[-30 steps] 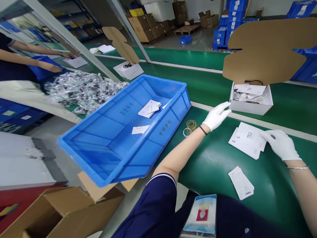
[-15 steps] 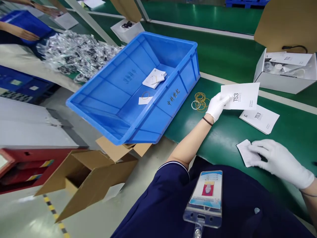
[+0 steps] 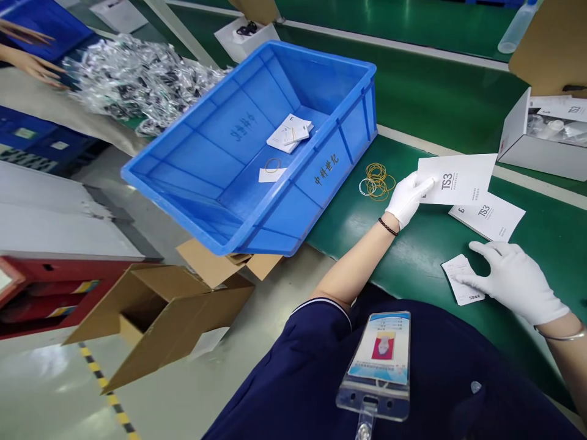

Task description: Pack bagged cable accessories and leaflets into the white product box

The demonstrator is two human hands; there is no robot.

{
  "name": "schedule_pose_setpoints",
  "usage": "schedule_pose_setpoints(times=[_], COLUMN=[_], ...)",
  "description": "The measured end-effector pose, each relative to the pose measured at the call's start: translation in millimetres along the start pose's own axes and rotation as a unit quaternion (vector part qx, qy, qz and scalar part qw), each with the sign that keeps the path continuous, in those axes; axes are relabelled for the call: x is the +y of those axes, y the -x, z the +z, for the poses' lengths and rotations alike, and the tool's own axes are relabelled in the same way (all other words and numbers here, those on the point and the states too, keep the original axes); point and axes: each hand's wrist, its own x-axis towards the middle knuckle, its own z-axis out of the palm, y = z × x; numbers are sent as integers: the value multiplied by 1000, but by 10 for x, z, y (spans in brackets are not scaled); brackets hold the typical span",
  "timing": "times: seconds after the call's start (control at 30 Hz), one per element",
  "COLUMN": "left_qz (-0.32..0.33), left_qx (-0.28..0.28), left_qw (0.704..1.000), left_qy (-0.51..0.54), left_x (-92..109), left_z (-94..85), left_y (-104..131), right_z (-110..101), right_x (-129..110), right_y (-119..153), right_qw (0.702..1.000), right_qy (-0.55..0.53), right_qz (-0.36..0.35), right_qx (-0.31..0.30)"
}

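Left hand (image 3: 407,198), gloved, pinches the near-left corner of a white booklet (image 3: 461,178) marked TS3, lifted just above the green worktop (image 3: 413,91). A second second booklet (image 3: 488,217) lies flat at 5 o'clock of it, partly under it. Compared with half a second ago the held booklet sits almost in the same spot; change is small.

Right hand (image 3: 516,281): fingers now spread, fingertips on the right edge of the small paper slip (image 3: 463,280), which it covered more fully before. Not gripping, only touching.

Rubber bands (image 3: 376,180) at 9 o'clock of the left hand. Blue crate (image 3: 348,122) further at 9 o'clock, overhanging the worktop edge. Open white box (image 3: 516,143) at 2 o'clock.
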Motion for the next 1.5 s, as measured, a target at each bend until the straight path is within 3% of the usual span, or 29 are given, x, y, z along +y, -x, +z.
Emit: schedule_pose_setpoints(times=[0.2, 0.33, 0.4, 0.47, 0.57, 0.63, 0.67, 0.77, 0.87, 0.93, 1.03, 1.1, 1.13, 1.2, 1.27, 1.37, 1.5], left_qz=[-9, -26, -35, -37, -55, -104, -137, -224, -242, -235, -218, -207, -207, -215, -225, -234, -225], left_qx=[11, 12, 11, 12, -11, -72, -115, -236, -240, -193, -145, -131, -126, -117, -121, -123, -104], left_qw=[1000, 1000, 999, 999, 997, 987, 976, 935, 933, 948, 961, 964, 964, 962, 959, 956, 961], left_qy=[6, 3, 4, 13, 54, 101, 122, 139, 113, 92, 90, 106, 112, 120, 123, 123, 125], left_x=[-86, -152, -169, -171, -146, -121, -112, -106, -110, -99, -61, -37, -32, -33, -43, -52, -53], left_z=[-63, -53, -50, -48, -1, 101, 176, 439, 611, 634, 566, 501, 476, 455, 469, 499, 468], left_y=[-3, -22, -21, -1, 90, 206, 280, 520, 641, 598, 435, 348, 323, 311, 329, 354, 354], right_z=[127, 106, 59, -16, -161, -267, -323, -497, -644, -731, -844, -854, -829, -728, -597, -453, -440], right_x=[-16, -104, -161, -183, -109, -45, -37, -135, -189, -34, 473, 879, 1067, 1367, 1544, 1630, 1621], right_y=[77, 88, 82, 87, 87, 47, 10, -158, -324, -275, 203, 684, 917, 1286, 1481, 1503, 1345], right_qw=[997, 992, 982, 956, 884, 850, 847, 872, 887, 886, 856, 819, 783, 721, 697, 713, 765], right_qy=[-68, -118, -161, -228, -373, -440, -437, -323, -273, -248, -157, -77, -25, 19, 12, -19, 0], right_qz=[31, 53, 96, 173, 268, 289, 300, 342, 318, 323, 450, 563, 620, 692, 717, 701, 642], right_qx=[-16, -9, -12, -56, -91, -23, 24, 136, 194, 222, 197, 80, 49, 21, 5, -9, 51])
